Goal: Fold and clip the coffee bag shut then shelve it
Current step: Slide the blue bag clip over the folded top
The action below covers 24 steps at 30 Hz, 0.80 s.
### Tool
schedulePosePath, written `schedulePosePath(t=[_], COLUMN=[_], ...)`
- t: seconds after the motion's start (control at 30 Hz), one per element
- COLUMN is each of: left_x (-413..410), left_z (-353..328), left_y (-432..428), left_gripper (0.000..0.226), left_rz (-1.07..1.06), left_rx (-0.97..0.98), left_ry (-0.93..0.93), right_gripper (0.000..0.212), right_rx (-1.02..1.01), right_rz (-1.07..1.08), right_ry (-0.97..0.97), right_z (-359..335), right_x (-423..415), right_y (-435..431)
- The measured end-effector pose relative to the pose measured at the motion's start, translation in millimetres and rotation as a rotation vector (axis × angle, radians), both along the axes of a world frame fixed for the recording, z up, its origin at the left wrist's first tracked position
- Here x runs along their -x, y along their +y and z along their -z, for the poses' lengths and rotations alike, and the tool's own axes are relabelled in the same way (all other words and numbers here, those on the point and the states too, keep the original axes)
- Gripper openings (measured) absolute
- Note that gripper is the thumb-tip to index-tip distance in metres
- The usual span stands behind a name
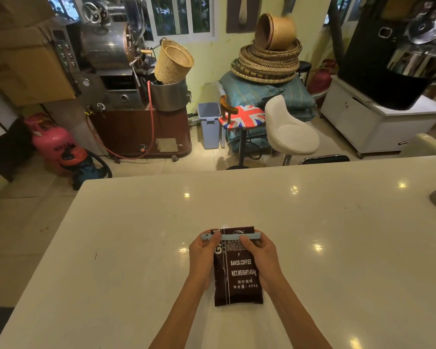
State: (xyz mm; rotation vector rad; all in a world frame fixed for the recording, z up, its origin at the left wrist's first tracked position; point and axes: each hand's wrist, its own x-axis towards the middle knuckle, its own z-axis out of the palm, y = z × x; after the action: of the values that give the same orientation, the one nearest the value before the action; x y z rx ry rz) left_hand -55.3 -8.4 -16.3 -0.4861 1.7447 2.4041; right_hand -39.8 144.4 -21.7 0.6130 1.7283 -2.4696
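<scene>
Head view shows clipping underway: left hand and right hand grasp the blue clip spanning the coffee bag between them; snapping it closed likely comes next.

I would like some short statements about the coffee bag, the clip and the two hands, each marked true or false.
1. The coffee bag lies flat on the white table. True.
2. The light blue clip sits across the bottom of the bag. False: it crosses the top end, far from the person.
3. The left hand and the right hand both hold the clip. True.
4. The bag is already on a shelf. False: it is on the table.
5. The bag's print reads "BAKED.COFFEE". True.
</scene>
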Motion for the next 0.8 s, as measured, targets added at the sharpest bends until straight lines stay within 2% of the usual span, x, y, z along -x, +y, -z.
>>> schedulePosePath(t=[0.2,0.8], left_x=[-1,0], left_z=[1,6], left_y=[2,13], left_gripper=[0.007,0.005], left_rz=[-0.037,-0.131], left_rx=[-0.035,0.099], left_ry=[0.001,-0.055], right_gripper=[0.022,0.027], right_rx=[-0.017,-0.008], right_rz=[0.017,0.059], right_ry=[-0.006,-0.032], right_z=[1,7], right_x=[0,0], right_y=[1,-3])
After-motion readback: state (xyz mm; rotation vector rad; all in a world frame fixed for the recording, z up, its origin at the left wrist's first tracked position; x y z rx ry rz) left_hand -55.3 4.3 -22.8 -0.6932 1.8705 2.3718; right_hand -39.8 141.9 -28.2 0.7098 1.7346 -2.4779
